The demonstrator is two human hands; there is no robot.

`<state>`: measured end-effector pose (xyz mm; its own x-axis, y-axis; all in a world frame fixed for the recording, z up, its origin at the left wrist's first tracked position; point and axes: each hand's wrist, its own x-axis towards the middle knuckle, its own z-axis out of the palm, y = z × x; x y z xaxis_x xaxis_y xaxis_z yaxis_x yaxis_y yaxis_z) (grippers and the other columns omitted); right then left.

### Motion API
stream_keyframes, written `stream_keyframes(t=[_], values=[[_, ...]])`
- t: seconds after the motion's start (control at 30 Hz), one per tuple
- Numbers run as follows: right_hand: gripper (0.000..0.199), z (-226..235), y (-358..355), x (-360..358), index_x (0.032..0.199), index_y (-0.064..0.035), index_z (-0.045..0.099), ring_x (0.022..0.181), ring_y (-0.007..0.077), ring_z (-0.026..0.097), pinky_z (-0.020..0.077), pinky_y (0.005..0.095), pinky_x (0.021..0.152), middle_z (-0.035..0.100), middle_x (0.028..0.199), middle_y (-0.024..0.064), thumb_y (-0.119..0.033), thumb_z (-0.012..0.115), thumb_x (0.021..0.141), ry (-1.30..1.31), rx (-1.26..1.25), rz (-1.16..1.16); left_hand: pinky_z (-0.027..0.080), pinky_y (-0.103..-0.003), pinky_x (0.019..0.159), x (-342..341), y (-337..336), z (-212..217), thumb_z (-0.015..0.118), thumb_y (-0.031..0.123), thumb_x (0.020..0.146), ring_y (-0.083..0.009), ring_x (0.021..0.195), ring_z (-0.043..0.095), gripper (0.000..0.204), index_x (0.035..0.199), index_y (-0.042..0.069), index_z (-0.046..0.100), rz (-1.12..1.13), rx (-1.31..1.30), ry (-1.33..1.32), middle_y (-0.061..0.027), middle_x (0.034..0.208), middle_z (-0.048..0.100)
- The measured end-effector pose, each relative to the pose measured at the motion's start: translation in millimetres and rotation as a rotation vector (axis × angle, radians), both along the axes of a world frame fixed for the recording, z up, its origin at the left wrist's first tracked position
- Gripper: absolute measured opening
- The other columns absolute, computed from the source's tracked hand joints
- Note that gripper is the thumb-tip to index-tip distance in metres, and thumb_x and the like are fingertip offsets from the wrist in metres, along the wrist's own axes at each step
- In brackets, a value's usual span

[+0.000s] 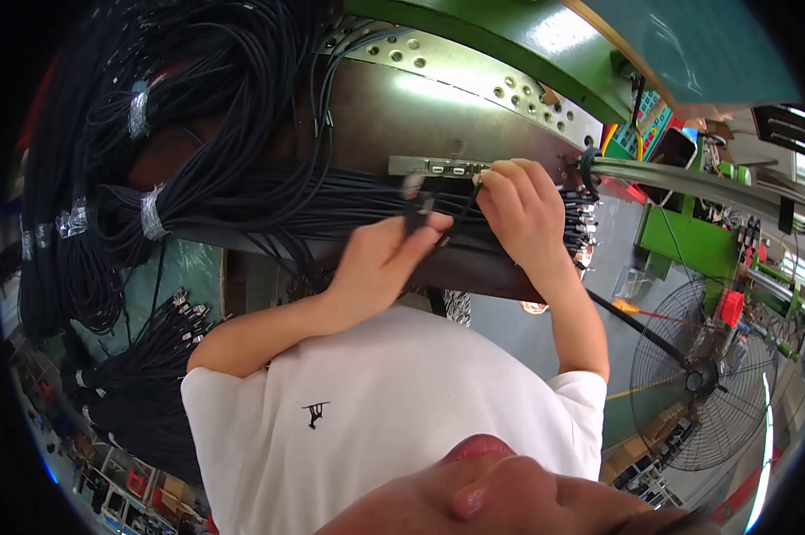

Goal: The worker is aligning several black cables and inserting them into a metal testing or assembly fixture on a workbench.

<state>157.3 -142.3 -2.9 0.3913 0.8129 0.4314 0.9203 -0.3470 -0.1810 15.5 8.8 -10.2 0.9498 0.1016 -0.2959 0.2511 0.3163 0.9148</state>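
Black cable bundle (331, 209) crosses brown bench (367, 102), beside silver slotted metal bar (408, 166). Left hand (371, 267) grips blurred black cable end (417, 214); right hand (524, 214), fingers curled, pinches thin black cable (474, 200) by bar.

Looks like a factory workshop to me, the kind of floor where cables get handled in bulk. Fat tied bundles of black cables (264, 116) cover much of the brown worktop (420, 116), with a hole-studded metal plate (465, 73) and a chunky green beam (527, 45) behind. Big caged fan (701, 379) off right, racks (108, 468) and cardboard boxes (177, 489) lower left.
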Motion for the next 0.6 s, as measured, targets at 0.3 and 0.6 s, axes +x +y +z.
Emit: stream_keyframes(t=[0.3,0.6], values=[[0.014,-22.2,27.5,-9.7,0.082,-0.0036,0.057,0.084,0.0275,0.062,0.0503,0.035,0.071,0.065,0.093,0.007,0.004,0.066,0.073,0.634,0.208,-0.099,0.027,-0.022,0.051,-1.7,12.7,20.1,0.036,0.033,0.102,-0.0067,0.054,0.029,0.03,0.107,0.007,0.05,0.055,-0.587,0.12,0.0025,0.059,0.035],[0.027,2.9,29.2,-5.4,0.095,-0.0078,0.058,0.084,0.0259,0.059,0.047,0.0355,0.072,0.061,0.094,0.0055,-0.002,0.071,0.072,-0.005,0.283,-0.054,0.033,-0.021,0.052,2.4,6.3,13.7,0.042,0.026,0.101,-0.0055,0.056,0.039,0.025,0.094,0.004,0.053,-0.118,-0.574,0.174,0.0008,0.066,0.048]])
